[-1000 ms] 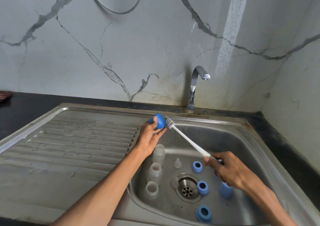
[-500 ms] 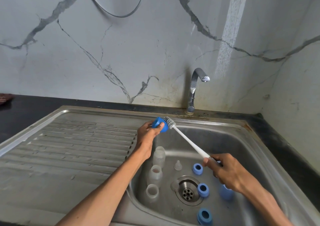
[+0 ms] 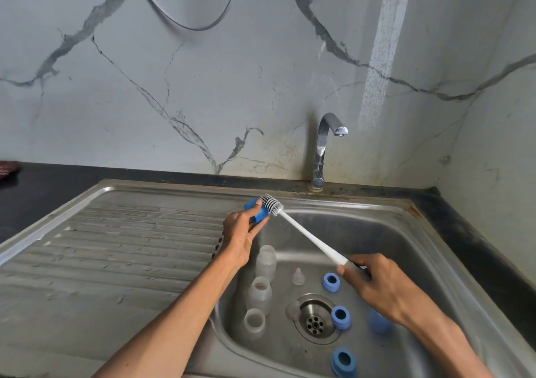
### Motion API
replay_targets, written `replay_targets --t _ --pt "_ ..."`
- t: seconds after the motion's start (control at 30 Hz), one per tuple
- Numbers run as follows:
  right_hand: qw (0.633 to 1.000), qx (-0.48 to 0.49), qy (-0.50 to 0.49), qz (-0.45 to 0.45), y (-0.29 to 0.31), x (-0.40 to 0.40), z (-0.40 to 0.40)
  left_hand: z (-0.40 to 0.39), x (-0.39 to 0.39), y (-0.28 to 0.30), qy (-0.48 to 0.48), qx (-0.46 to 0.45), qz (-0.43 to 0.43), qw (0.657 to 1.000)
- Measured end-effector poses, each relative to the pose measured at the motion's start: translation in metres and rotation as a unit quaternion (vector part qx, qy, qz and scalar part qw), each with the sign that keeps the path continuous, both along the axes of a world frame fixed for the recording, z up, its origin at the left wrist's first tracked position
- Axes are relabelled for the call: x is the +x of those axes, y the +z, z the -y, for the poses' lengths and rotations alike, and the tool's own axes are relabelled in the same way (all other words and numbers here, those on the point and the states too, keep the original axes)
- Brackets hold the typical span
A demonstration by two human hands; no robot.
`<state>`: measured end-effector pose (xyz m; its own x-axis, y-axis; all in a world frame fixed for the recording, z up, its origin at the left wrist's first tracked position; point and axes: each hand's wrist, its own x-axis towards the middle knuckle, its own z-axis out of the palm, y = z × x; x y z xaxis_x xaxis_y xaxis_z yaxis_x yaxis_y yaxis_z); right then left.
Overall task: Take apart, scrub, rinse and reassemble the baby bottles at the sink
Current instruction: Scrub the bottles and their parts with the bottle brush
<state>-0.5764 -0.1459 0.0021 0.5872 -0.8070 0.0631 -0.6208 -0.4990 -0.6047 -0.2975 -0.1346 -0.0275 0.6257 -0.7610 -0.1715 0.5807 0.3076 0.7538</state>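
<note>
A person is standing at a steel sink (image 3: 406, 232), seen from above through a head-worn camera. The left hand (image 3: 240, 232) is pinching a blue bottle cap (image 3: 256, 210) between thumb and fingers, holding it above the basin's back left corner. The right hand (image 3: 374, 282) is wrapping its fingers around the white handle of a bottle brush (image 3: 307, 234), whose grey bristle head is pressing against the cap's right side.

Compared with a moment ago, the cap is now sitting tilted in the fingers and the bristles are lying higher on it, so the scrubbing seems to be working around the cap's outside.

On the basin floor, three clear bottles (image 3: 259, 292) are lying in a row along the left wall. A clear teat (image 3: 298, 276) is standing just behind the drain (image 3: 314, 318), and three blue collars (image 3: 340, 317) are lying along the drain's right side. The tap (image 3: 326, 145) at the back edge is not running. Judging by the loose parts, dismantling looks finished, with rinsing and reassembly not yet begun.
</note>
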Motion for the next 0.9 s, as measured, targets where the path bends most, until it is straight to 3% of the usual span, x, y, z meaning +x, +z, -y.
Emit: replay_targets --t 0.13,0.33,0.53,0.73,0.9 --pt "0.999 -0.009 -0.019 0.029 -0.001 0.003 0.000 0.000 -0.018 0.008 -0.097 -0.010 -0.056 0.994" --pt "1.000 0.012 0.006 0.012 -0.002 -0.002 0.004 -0.005 -0.003 0.007 -0.060 -0.043 -0.128 0.989" --pt "0.999 0.007 -0.017 0.040 -0.005 -0.002 0.009 -0.009 -0.018 0.014 -0.142 -0.074 -0.151 0.975" --pt "0.998 0.010 -0.031 0.055 -0.005 -0.001 0.006 -0.004 -0.013 0.007 -0.136 -0.074 -0.062 0.986" --pt "0.999 0.019 -0.030 0.031 0.004 -0.010 0.013 0.006 -0.005 -0.002 -0.051 -0.035 0.099 0.993"
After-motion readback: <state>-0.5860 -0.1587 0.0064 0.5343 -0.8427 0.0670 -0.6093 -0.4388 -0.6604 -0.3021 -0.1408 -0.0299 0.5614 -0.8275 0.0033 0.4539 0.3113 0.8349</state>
